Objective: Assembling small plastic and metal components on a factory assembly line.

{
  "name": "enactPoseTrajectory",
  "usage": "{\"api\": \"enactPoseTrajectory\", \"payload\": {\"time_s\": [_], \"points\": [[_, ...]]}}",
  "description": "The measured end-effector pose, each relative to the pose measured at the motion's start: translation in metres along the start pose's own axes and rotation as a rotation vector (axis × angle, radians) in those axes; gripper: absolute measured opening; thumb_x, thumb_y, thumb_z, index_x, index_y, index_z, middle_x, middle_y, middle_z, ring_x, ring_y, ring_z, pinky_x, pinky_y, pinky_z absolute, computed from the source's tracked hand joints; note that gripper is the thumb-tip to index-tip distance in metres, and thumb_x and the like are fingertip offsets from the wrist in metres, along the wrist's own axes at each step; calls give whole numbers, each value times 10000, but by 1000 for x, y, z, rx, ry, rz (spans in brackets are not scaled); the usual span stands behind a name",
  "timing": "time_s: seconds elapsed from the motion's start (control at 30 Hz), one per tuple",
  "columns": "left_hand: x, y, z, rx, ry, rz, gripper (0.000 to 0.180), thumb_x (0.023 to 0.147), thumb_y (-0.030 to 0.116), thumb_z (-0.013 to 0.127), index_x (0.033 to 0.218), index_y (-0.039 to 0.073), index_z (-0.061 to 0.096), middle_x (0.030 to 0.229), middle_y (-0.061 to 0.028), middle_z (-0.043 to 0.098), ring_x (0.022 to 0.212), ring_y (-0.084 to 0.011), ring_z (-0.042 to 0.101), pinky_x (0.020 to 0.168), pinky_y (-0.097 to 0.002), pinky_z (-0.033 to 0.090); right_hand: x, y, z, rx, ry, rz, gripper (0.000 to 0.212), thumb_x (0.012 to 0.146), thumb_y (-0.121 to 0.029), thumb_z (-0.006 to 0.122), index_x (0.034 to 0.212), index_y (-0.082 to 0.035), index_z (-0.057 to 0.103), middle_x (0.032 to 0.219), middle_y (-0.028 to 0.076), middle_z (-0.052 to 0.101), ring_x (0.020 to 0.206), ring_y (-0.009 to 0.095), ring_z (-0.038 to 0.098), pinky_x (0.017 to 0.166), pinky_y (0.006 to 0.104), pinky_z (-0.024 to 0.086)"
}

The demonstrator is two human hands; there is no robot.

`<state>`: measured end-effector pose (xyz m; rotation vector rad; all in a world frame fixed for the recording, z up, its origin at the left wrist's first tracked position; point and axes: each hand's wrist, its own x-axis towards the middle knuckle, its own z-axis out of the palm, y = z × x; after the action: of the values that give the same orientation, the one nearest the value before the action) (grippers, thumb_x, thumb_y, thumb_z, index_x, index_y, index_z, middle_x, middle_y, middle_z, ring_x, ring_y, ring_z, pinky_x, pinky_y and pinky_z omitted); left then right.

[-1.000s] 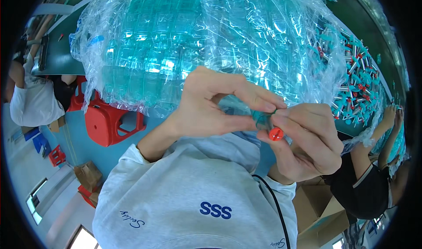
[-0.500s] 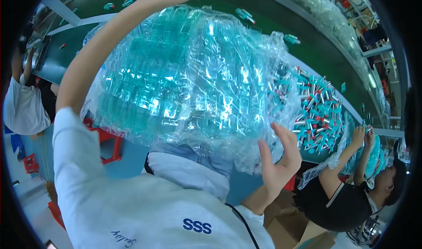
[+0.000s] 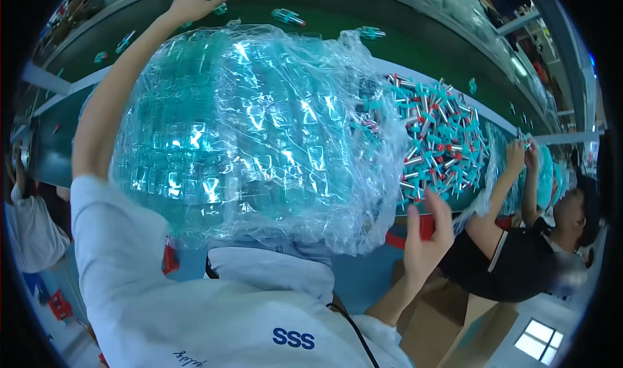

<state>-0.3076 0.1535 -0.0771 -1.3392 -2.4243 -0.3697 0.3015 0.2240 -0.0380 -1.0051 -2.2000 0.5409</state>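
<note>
A blue floor (image 3: 360, 278) is spreading beneath the dark green desk (image 3: 57, 152), a cardboard box (image 3: 441, 308) is standing at lower right, a red stool (image 3: 60, 304) is sitting at lower left, and a bright paned window (image 3: 538, 341) is glowing in the lower right corner.

Co-worker in blk top (image 3: 487, 274) at R, nr cdbd box (image 3: 441, 316). Red stool (image 3: 60, 305) low L; window (image 3: 538, 341) btm R.

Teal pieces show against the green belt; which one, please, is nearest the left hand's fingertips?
The small piece beside the left hand, right at its fingertips; the others lie farther off.
</note>
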Motion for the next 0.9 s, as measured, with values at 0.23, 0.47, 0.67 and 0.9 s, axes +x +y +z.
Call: {"api": "enactPoseTrajectory", "payload": {"time_s": [0.23,0.47,0.67,0.9], "points": [[-176,142,-146,-56,-263,407,708,918,426,656,1517,156,393,1595,-158,298,1468,-379,280,1200,-532,223,96,32,24,-503,139,-147,371,884,-52,648,1255,-44,644,1105,163,664,987,309,646,850,385,511],[-265,108,-156,-128,-464,121,764,936,552,571,1560,194,317,1628,-162,232,1508,-369,196,1224,-547,129,151,87,-9,-611,-142,-129,322,940,-175,622,1226,-38,674,993,190,704,851,259,687,792,343,521],[-271,90,-143,-134,-345,148,700,927,496,581,1531,208,375,1620,-148,263,1502,-364,206,1232,-533,105,106,-10,27,-31,82,-95,324,1017,-186,557,1243,35,628,1160,146,700,1052,199,666,906,296,497],[-243,99,-133,-392,-251,342,523,852,255,714,1335,129,559,1438,-142,487,1300,-370,475,1119,-522,348,20,-84,122,188,-539,-318,258,1006,-61,485,1242,12,559,1296,175,629,1207,313,601,1017,385,457]]}}
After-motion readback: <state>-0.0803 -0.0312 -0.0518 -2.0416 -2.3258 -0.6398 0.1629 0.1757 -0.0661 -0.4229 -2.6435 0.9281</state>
